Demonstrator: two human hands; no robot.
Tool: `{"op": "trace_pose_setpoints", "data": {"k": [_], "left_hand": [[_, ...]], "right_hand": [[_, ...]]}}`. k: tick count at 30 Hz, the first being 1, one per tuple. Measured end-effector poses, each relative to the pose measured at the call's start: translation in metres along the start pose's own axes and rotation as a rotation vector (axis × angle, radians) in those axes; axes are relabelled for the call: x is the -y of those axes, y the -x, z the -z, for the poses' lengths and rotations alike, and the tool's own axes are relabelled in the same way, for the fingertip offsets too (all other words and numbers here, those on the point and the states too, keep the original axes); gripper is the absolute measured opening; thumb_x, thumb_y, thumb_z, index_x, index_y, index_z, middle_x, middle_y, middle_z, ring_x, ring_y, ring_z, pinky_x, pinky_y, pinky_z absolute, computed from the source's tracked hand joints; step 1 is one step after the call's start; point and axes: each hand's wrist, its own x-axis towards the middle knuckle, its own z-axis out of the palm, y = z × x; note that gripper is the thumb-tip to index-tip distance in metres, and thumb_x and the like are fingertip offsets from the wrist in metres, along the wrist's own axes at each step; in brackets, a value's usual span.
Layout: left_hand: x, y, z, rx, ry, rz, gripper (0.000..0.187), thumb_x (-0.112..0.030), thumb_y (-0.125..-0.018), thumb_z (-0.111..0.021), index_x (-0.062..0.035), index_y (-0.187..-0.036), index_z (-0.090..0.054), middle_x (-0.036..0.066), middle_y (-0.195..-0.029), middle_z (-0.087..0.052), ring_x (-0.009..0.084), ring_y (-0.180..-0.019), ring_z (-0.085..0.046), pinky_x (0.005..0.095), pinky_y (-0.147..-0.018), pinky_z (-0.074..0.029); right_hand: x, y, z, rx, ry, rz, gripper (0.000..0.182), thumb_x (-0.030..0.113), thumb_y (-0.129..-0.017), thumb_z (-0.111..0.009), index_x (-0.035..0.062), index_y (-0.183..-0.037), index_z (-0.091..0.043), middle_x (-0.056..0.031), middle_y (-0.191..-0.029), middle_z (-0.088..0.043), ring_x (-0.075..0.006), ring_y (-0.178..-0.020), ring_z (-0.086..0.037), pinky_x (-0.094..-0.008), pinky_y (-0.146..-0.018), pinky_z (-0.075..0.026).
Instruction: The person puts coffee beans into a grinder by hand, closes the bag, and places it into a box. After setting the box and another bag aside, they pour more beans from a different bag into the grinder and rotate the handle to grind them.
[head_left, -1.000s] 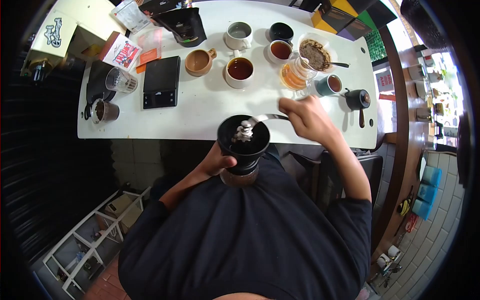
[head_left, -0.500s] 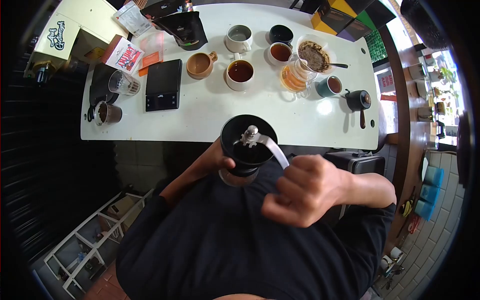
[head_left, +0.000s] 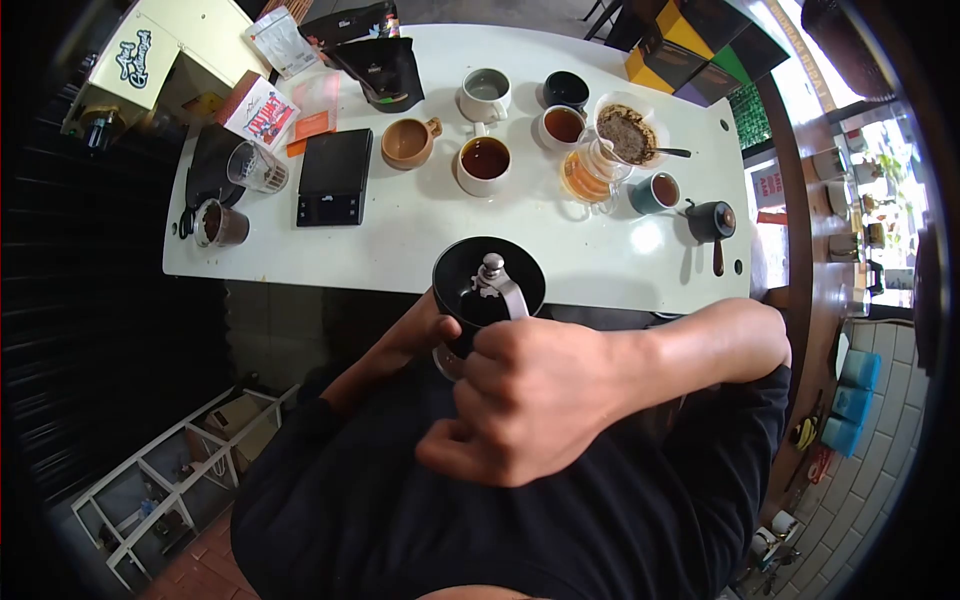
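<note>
Held against my front, just past the table's near edge, is a manual coffee grinder (head_left: 456,272) with a wide black hopper and a clear jar below. My left hand (head_left: 424,328) is wrapped round its left side, mostly hidden behind it. Across the hopper runs a silver crank (head_left: 511,296), fixed at a knob in the centre. My right hand (head_left: 540,395) is closed in a fist round the crank's outer end, which the fingers cover. This fist also hides most of the jar.
On the white table (head_left: 400,252) stand a black scale (head_left: 335,178), a brown cup (head_left: 407,143), a white cup of dark drink (head_left: 484,165), a glass server (head_left: 588,172), a dripper with coffee grounds (head_left: 626,135) and a small black pot (head_left: 711,222). Glasses (head_left: 258,167) and bags are at left.
My right hand has swung left and toward my body with the crank, now in front of the grinder. My left hand still holds the grinder. The view has shifted slightly.
</note>
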Motion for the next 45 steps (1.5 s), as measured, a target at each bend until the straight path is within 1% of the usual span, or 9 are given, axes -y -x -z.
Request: {"op": "trace_pose_setpoints", "data": {"k": [8, 13, 15, 21, 31, 33, 37, 43, 45], "left_hand": [[0.012, 0.002, 0.0, 0.043, -0.308, 0.055, 0.123, -0.06, -0.047, -0.094, 0.0035, -0.139, -0.042, 0.013, -0.131, -0.058, 0.0235, -0.125, -0.054, 0.0402, -0.107, -0.043], [0.019, 0.01, -0.001, 0.057, -0.471, 0.09, 0.124, -0.059, -0.046, -0.095, 0.0036, -0.139, -0.042, 0.014, -0.131, -0.058, 0.0247, -0.127, -0.053, 0.0413, -0.108, -0.042], [0.042, 0.012, 0.012, 0.106, -0.25, -0.239, 0.124, -0.053, -0.043, -0.096, 0.0024, -0.139, -0.042, 0.012, -0.131, -0.058, 0.0254, -0.127, -0.053, 0.0424, -0.108, -0.042], [0.075, 0.012, 0.049, 0.32, 0.134, -0.223, 0.118, -0.051, -0.053, -0.097, 0.0004, -0.144, -0.041, 0.011, -0.134, -0.057, 0.0205, -0.125, -0.055, 0.04, -0.107, -0.044], [0.028, 0.014, 0.007, -0.067, 0.018, -0.145, 0.118, -0.066, -0.059, -0.086, 0.0021, -0.142, -0.04, 0.017, -0.121, -0.062, 0.028, -0.107, -0.066, 0.0408, -0.092, -0.054], [0.014, 0.01, 0.003, -0.104, 0.199, -0.009, 0.13, -0.066, -0.054, -0.091, 0.0028, -0.148, -0.032, 0.012, -0.139, -0.052, 0.0191, -0.127, -0.052, 0.0364, -0.107, -0.043], [-0.008, 0.008, -0.004, -0.161, -0.097, -0.034, 0.112, -0.058, -0.06, -0.092, 0.0036, -0.14, -0.044, 0.011, -0.126, -0.063, 0.0175, -0.114, -0.062, 0.0331, -0.098, -0.049], [-0.009, -0.026, -0.006, -0.022, -0.599, -0.233, 0.058, -0.044, -0.065, -0.09, 0.0022, -0.094, -0.069, 0.006, -0.082, -0.072, 0.0125, -0.079, -0.068, 0.0327, -0.075, -0.055], [0.017, -0.022, -0.012, -0.243, -0.448, 0.021, 0.057, -0.041, -0.066, -0.09, 0.0006, -0.098, -0.069, 0.007, -0.086, -0.072, 0.0148, -0.083, -0.069, 0.0334, -0.078, -0.056]], "right_hand": [[-0.037, -0.052, -0.015, 0.163, -0.088, 0.001, 0.023, 0.022, -0.084, -0.057, 0.0071, -0.075, -0.071, -0.0096, -0.067, -0.068, -0.0297, -0.069, -0.071, -0.0431, -0.053, -0.053], [-0.093, -0.056, -0.022, 0.356, -0.052, -0.147, 0.019, 0.022, -0.082, -0.063, 0.004, -0.087, -0.067, -0.0161, -0.07, -0.067, -0.037, -0.072, -0.069, -0.0473, -0.058, -0.053], [-0.125, -0.036, -0.032, 0.149, -0.068, -0.242, 0.013, 0.018, -0.085, -0.061, 0.0054, -0.087, -0.066, -0.016, -0.073, -0.066, -0.0375, -0.072, -0.067, -0.0478, -0.059, -0.051], [-0.149, 0.033, -0.033, 0.2, -0.102, -0.533, 0.011, 0.011, -0.086, -0.058, 0.0061, -0.093, -0.064, -0.0181, -0.065, -0.059, -0.0357, -0.062, -0.062, -0.0466, -0.058, -0.047], [-0.068, 0.131, -0.025, -0.009, -0.08, -0.945, 0.008, 0.001, -0.075, -0.051, 0.0031, -0.082, -0.056, -0.0178, -0.056, -0.049, -0.0395, -0.055, -0.056, -0.0473, -0.054, -0.043], [-0.035, 0.129, -0.017, -0.021, -0.114, -0.895, 0.011, 0.002, -0.068, -0.052, 0.0031, -0.078, -0.055, -0.0153, -0.055, -0.048, -0.0375, -0.05, -0.052, -0.0452, -0.051, -0.043], [0.006, 0.109, -0.001, -0.075, 0.106, -0.573, 0.017, 0.013, -0.055, -0.061, 0.0103, -0.07, -0.053, 0.0021, -0.053, -0.038, -0.0142, -0.041, -0.04, -0.0327, -0.038, -0.033], [0.015, 0.042, -0.02, -0.09, 0.148, -0.139, 0.015, 0.009, -0.062, -0.063, 0.0127, -0.066, -0.049, 0.0086, -0.052, -0.025, -0.0071, -0.041, -0.031, -0.0258, -0.04, -0.021], [-0.002, 0.014, -0.027, -0.066, 0.057, -0.099, 0.019, 0.019, -0.073, -0.064, 0.0117, -0.066, -0.047, 0.0082, -0.046, -0.033, -0.0082, -0.039, -0.04, -0.0277, -0.039, -0.029]]}}
